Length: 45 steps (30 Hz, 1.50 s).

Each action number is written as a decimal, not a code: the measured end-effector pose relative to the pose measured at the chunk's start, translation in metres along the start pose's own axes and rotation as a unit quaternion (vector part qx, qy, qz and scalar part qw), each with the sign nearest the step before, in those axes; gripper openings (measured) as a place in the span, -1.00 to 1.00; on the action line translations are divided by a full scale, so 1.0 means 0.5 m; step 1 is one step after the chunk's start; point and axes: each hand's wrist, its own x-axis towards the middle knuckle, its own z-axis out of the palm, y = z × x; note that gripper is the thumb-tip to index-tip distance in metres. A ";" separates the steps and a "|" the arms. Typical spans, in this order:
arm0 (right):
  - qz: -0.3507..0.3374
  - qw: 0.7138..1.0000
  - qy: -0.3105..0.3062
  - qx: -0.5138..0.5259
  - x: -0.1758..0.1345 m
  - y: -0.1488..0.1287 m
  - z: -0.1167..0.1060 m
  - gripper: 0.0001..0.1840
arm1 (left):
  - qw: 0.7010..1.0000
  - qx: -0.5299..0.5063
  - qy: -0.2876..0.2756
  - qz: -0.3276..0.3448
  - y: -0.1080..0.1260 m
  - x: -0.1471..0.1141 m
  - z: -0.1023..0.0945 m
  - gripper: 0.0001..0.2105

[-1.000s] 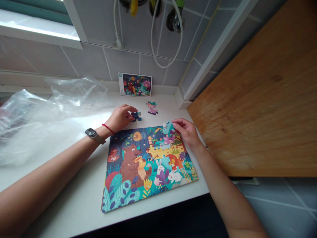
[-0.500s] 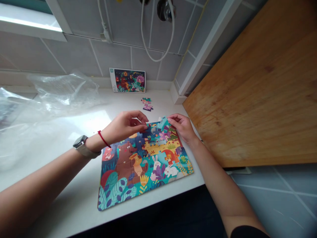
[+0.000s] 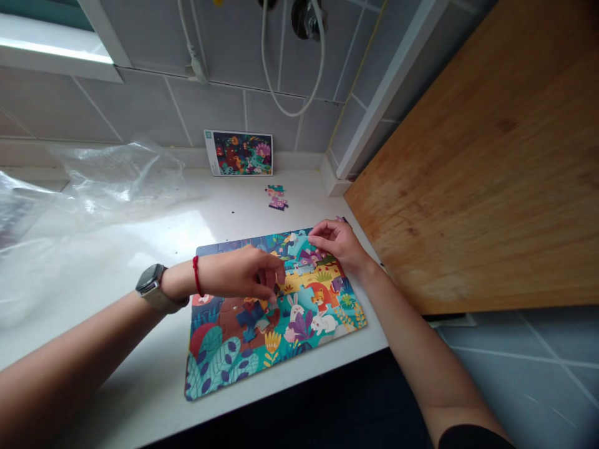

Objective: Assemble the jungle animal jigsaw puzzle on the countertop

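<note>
A colourful jigsaw puzzle [image 3: 219, 368] with animals and leaves lies on the white counter. Over its middle, my left hand [image 3: 255, 274] reaches down, thumb and fingertips pinching a dark blue puzzle piece [image 3: 250, 316] above the brown bear part. The fingers partly cover that piece. At the upper right of the puzzle, my right hand [image 3: 339, 243] pinches a teal puzzle piece [image 3: 298, 247] by its right side. That piece lies low over the picture; whether it touches the pieces below I cannot tell.
Loose joined pieces [image 3: 277, 197] lie behind the puzzle. A picture card [image 3: 243, 153] leans against the tiled wall. Clear plastic bags [image 3: 121, 174] spread over the left of the counter. A wooden panel [image 3: 486, 174] rises on the right, and a white hose [image 3: 292, 114] hangs above.
My left hand has moved from the puzzle's top edge toward its middle, bringing the dark blue piece over the bear. My right hand has shifted slightly left and lower with the teal piece.
</note>
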 end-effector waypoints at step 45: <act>0.000 0.998 -0.045 -0.051 -0.010 -0.025 -0.032 -0.68 | 0.962 0.163 0.217 -0.009 -0.049 0.020 -0.020 -0.62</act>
